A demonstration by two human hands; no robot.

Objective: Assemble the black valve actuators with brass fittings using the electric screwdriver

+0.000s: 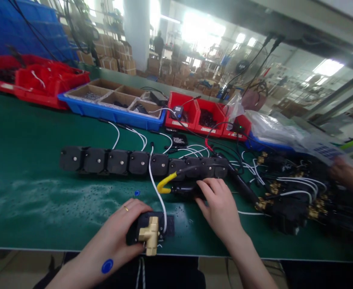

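My left hand (120, 224) is closed round a motorized valve (150, 233), a black box with a brass T-shaped body facing me. A white cable (155, 180) rises from its right side, across the row of black units behind. My right hand (220, 204) is wrapped round a black electric screwdriver (184, 190) lying almost level, with a yellow loop (163, 186) at its left end. A thin shaft seems to stick out to the right of the fingers. Just behind both hands, a row of black actuator boxes (121, 162) stretches along the green table (37, 192).
Several brass-fitted valves with white cables (287, 212) are heaped at the right, where another person's hand (347, 176) reaches in. Along the back stand a blue divided tray (110, 116), red bins (200, 130) and clear plastic bags (272, 126). The table's front edge (28, 249) is close.
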